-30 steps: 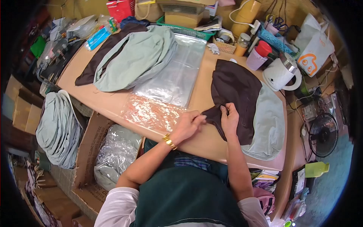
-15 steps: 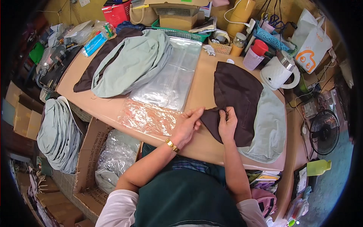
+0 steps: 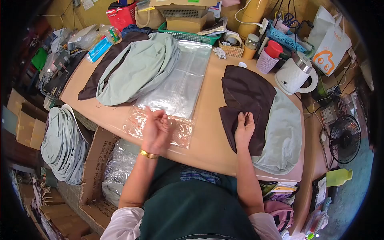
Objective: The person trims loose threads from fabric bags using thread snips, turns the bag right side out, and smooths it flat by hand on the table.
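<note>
My right hand [image 3: 245, 130] pinches a fold of the dark brown fabric piece [image 3: 252, 90], which lies on the table with one corner turned out to the left. A pale grey-green fabric piece [image 3: 282, 138] lies partly under the brown one. My left hand [image 3: 156, 130], with a gold band at the wrist, is raised over a small pile of clear plastic bags [image 3: 180, 134]; its thumb stands apart, its fingers are loosely bent, and nothing shows in it. Larger clear plastic bags [image 3: 184, 80] lie beyond, partly under a grey-green fabric heap [image 3: 136, 68] with more brown fabric [image 3: 90, 88].
A white electric kettle [image 3: 294, 76] stands at the back right, beside a pink cup [image 3: 266, 62] and baskets. An open carton [image 3: 96, 168] with plastic-wrapped contents stands below the table's left front edge. Stacked grey-green fabric [image 3: 64, 144] is at the left, a black fan [image 3: 344, 138] at the right.
My left hand has let go of the brown fabric and moved left over the plastic bags. The brown fabric's left corner has shifted up; my right hand still pinches the fabric.
</note>
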`<state>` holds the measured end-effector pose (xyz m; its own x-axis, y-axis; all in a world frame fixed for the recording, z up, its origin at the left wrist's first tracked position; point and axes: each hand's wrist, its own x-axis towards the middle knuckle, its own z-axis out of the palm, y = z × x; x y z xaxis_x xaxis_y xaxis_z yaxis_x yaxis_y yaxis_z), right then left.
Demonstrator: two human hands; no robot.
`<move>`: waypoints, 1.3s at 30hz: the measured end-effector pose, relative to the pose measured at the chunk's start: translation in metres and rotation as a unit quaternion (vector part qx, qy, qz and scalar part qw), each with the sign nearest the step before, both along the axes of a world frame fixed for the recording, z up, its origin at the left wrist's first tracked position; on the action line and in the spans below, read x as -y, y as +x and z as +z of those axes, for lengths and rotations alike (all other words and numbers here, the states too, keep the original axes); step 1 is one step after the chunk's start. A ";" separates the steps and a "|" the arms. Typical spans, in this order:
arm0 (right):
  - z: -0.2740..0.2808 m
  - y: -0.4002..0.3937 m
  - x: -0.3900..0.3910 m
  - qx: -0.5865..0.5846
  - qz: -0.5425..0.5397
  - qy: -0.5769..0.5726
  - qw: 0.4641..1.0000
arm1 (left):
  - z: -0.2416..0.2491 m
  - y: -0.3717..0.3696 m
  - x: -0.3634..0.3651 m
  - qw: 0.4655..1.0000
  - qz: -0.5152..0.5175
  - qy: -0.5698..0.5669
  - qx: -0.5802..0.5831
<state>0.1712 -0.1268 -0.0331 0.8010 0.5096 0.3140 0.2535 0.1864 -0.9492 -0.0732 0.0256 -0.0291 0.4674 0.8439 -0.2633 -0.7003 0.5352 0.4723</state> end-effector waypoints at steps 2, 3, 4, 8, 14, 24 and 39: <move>-0.006 0.002 -0.003 -0.008 0.006 0.013 1.000 | 0.016 -0.016 -0.008 0.998 -0.054 0.043 0.014; -0.006 0.000 -0.006 0.007 0.009 0.024 1.000 | 0.016 -0.013 -0.004 0.997 -0.055 0.045 0.014; -0.006 -0.003 -0.008 0.023 0.013 0.034 0.999 | 0.016 -0.006 0.007 0.991 -0.106 0.083 -0.010; -0.002 -0.021 -0.007 0.003 0.037 -0.012 0.999 | 0.003 0.031 0.065 0.937 -0.253 0.211 -0.112; 0.086 -0.049 0.035 0.211 0.249 -0.164 0.931 | 0.019 0.021 0.078 0.970 -0.206 -0.025 -0.123; 0.040 0.197 -0.073 0.217 0.042 -0.493 0.842 | 0.018 -0.087 0.058 0.997 -0.064 -0.007 -0.053; 0.176 0.125 -0.162 0.311 0.311 -0.305 0.844 | 0.073 -0.095 0.032 0.961 0.020 0.160 -0.223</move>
